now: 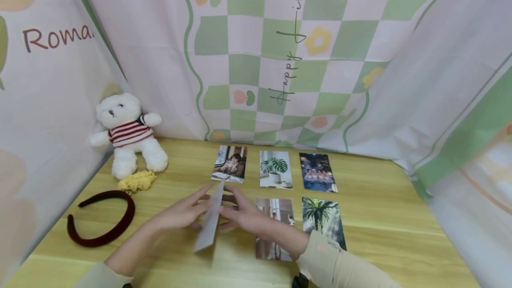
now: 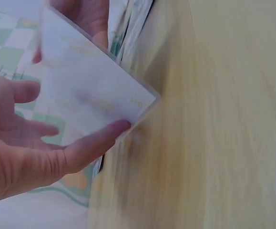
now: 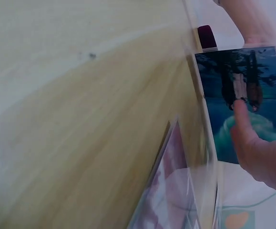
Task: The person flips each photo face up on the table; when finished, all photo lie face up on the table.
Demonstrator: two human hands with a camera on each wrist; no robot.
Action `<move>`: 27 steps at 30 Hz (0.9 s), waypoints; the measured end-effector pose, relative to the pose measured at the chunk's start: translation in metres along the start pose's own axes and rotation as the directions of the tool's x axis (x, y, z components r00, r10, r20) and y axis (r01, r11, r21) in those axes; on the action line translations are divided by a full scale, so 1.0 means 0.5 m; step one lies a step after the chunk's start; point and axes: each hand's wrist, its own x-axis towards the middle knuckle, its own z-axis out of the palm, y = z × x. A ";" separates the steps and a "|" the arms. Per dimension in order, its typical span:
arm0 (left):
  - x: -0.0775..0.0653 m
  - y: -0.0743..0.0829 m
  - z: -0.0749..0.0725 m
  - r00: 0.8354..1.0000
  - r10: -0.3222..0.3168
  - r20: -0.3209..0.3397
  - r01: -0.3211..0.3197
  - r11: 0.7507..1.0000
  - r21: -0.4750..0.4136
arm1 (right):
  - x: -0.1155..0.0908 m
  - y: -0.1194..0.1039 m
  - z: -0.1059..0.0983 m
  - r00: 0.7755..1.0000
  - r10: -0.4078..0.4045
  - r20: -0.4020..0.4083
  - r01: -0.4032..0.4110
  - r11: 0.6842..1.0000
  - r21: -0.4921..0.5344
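Between both hands a photo card (image 1: pixel 210 226) stands on edge, tilted, above the table. My left hand (image 1: pixel 180 212) holds it from the left, the thumb along its pale back, as the left wrist view shows. My right hand (image 1: pixel 249 216) holds it from the other side. In the right wrist view a digit of that hand lies on the card's blue-green picture of standing figures (image 3: pixel 240 86). Some fingertips are hidden behind the card. Just beyond lies a photo of a person reading (image 1: pixel 232 163). Under the right forearm is a pinkish photo (image 1: pixel 274 248), partly covered.
At the back lie a potted-plant photo (image 1: pixel 276 168) and a dark pool photo (image 1: pixel 318 172). A palm-like plant photo (image 1: pixel 324 221) lies nearer, right. On the left are a white teddy bear (image 1: pixel 132 132), a yellow scrunchie (image 1: pixel 138 181) and a dark red headband (image 1: pixel 128 221). Curtains border the wooden table (image 1: pixel 392 234).
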 end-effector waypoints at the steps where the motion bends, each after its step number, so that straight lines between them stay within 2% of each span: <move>1: 0.001 0.001 0.003 1.000 -0.016 0.001 0.016 0.998 -0.056 | 0.000 -0.002 0.004 1.000 0.001 0.014 -0.001 1.000 -0.002; 5: 0.005 0.005 0.013 0.998 -0.058 0.019 0.061 0.973 -0.224 | 0.001 -0.005 0.018 0.999 -0.003 0.033 0.004 0.999 -0.034; 9: 0.006 0.006 0.018 0.997 -0.074 0.025 0.079 0.944 -0.319 | 0.003 -0.001 0.029 0.999 -0.008 0.031 0.010 0.998 -0.057; 12: 0.008 0.001 0.015 0.997 -0.067 0.032 0.074 0.928 -0.365 | 0.002 0.003 0.033 1.000 -0.018 0.015 0.020 0.986 -0.164; 14: 0.009 -0.005 0.010 0.997 -0.054 0.048 0.069 0.912 -0.404 | -0.002 0.006 0.032 1.000 -0.017 0.004 0.018 0.965 -0.263; 18: 0.009 -0.018 -0.004 0.996 -0.014 0.090 0.057 0.866 -0.496 | -0.013 0.009 0.029 1.000 0.005 0.031 0.010 0.880 -0.474; 21: 0.005 -0.029 -0.014 0.992 0.023 0.123 0.046 0.849 -0.527 | -0.020 0.015 0.025 0.993 -0.008 0.116 0.074 0.812 -0.578; 25: 0.000 -0.037 -0.023 0.987 0.054 0.154 0.038 0.841 -0.539 | -0.029 0.023 0.021 0.972 -0.051 0.228 0.198 0.698 -0.688; 27: -0.001 -0.037 -0.024 0.988 0.053 0.147 0.036 0.838 -0.545 | -0.034 0.024 0.019 0.969 -0.042 0.242 0.215 0.621 -0.754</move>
